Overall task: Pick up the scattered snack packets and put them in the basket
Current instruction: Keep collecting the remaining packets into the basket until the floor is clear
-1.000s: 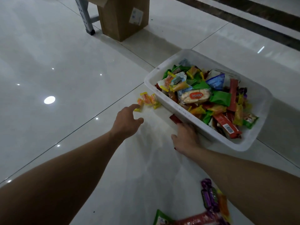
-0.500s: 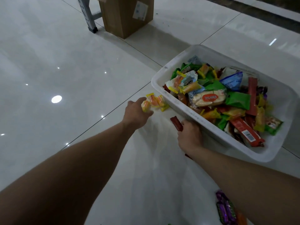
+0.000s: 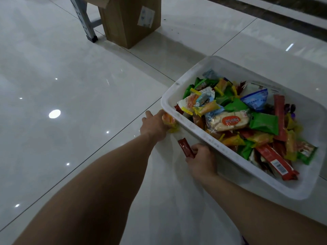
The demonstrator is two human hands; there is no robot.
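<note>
A white plastic basket [image 3: 184, 85] stands on the tiled floor at the right, holding several colourful snack packets [image 3: 261, 121]. Just outside its near-left corner, my left hand [image 3: 154, 125] grips orange-and-yellow packets [image 3: 169, 121] that lie against the basket wall. Nearer to me, beside the basket's long side, my right hand [image 3: 201, 159] holds a dark red stick packet [image 3: 185, 148], whose upper end sticks out past my fingers.
A brown cardboard box [image 3: 131, 20] and a grey metal leg [image 3: 83, 20] stand on the floor at the back. A dark strip [image 3: 283, 13] runs along the far right. Glossy white tiles [image 3: 62, 76] stretch to the left.
My left hand reached forward and closed round the orange-and-yellow packets. My right hand lifted the red stick packet off the floor beside the basket. The view shifted, dropping the near packets out of frame.
</note>
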